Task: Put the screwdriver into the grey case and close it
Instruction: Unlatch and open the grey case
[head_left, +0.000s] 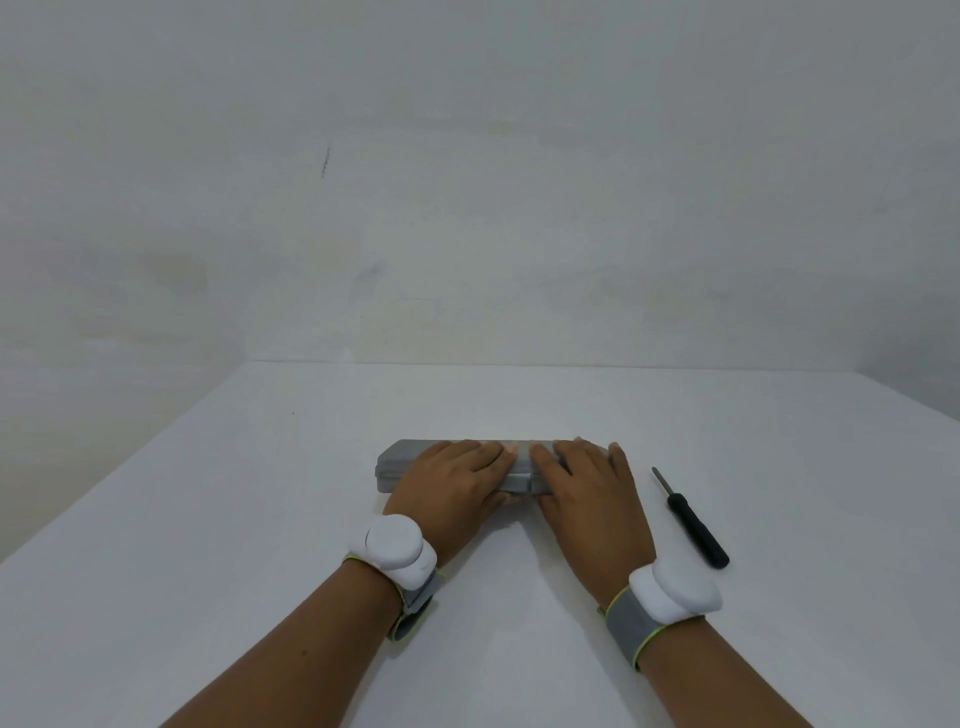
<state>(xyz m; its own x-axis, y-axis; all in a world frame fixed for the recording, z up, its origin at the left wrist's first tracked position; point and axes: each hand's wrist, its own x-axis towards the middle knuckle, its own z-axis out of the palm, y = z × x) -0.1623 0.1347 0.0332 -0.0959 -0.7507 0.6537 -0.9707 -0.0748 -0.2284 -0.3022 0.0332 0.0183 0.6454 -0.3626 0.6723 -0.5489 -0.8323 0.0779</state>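
White table (249, 519) against a pale wall (467, 182); left hand (452, 480) and right hand (587, 493) spread flat, pressing on closed grey case (397, 460) mid-table; black-handled screwdriver (693, 519) with slim metal tip lying just right, apart from case

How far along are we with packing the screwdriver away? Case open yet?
Nothing looks done yet. The black-handled screwdriver lies loose on the white table, right of the flat grey plastic case, which looks shut. In hand: the left hand and right hand rest on the case, thumbs near its front latch, probably opening it. Left: open it, put the screwdriver in, close it.
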